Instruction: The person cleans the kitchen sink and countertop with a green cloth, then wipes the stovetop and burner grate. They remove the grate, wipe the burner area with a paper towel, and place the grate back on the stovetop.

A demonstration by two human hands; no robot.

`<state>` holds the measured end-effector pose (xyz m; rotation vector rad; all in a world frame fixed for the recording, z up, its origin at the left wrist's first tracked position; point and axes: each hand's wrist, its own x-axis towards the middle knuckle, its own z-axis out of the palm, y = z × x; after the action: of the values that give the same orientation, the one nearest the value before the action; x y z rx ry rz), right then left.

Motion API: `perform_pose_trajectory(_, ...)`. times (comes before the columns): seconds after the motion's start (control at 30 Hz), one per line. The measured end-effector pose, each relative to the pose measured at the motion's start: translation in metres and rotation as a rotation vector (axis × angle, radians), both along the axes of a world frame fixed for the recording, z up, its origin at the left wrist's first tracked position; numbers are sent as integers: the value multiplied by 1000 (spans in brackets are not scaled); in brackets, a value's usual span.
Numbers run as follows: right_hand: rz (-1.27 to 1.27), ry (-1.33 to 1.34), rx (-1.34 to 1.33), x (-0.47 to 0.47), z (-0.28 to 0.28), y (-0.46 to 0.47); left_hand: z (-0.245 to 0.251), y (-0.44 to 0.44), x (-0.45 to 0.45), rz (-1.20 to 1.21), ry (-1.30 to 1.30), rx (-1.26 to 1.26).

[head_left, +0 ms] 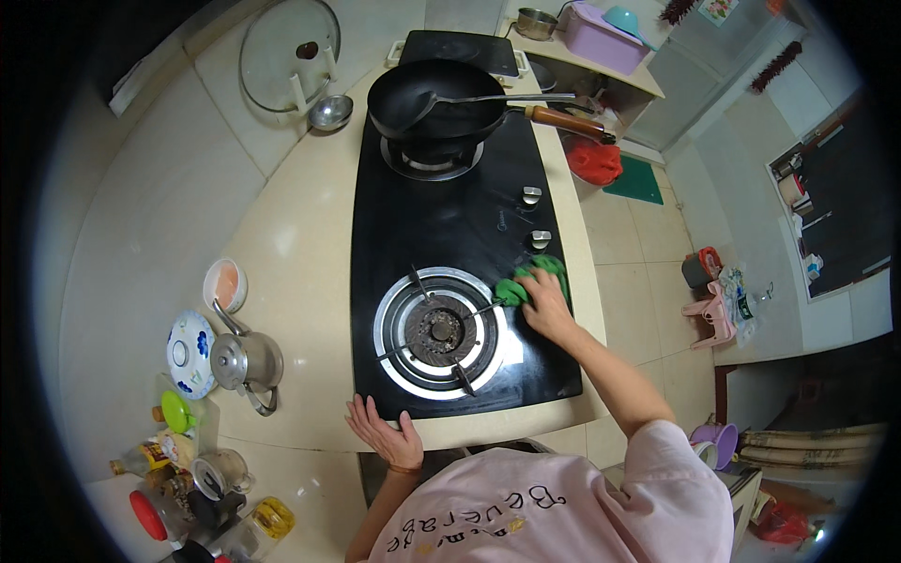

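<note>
My right hand presses a crumpled green cloth onto the black glass gas cooktop, just right of the near burner. The cloth touches one prong of that burner's pan support. Two silver control knobs sit just beyond the cloth. With fingers spread, my left hand rests on the cream countertop's front edge, its fingertips by the cooktop's near-left corner. A black wok with a wooden handle stands on the far burner, a metal spatula lying across it.
Left on the counter are a steel kettle, a white bowl, a blue-patterned plate or lid and several jars and bottles. A ladle lies near a glass lid by the wall. An electric hot plate stands behind the wok.
</note>
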<state>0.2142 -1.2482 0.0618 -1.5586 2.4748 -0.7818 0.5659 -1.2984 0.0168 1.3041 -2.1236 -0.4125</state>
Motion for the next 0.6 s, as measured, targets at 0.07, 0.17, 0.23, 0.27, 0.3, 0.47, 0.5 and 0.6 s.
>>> perform_pose_trajectory(0.07,-80,-62,129,11,3,40,-1,1,-1,6,-2,0)
perform_pose_trajectory(0.17,-152,-198,31,2,8,71,-1,2,-1,12,-4,-6)
perform_pose_trajectory(0.23,-307,-289,-12,-18,11,75,-1,2,-1,14,-8,-12)
perform_pose_trajectory(0.27,-396,-389,-80,-37,13,69,-1,2,-2,14,-11,-11)
perform_pose_trajectory(0.3,-393,-224,-200,-55,13,58,-1,3,-2,16,-16,-12)
perform_pose_trajectory(0.47,-333,78,113,-101,-12,16,-2,3,-3,34,-15,-48)
perform_pose_trajectory(0.5,-342,196,283,-93,-23,13,-3,3,-3,41,-15,-48)
perform_pose_trajectory(0.6,-281,275,36,-74,-41,25,-3,3,-3,59,-21,-55)
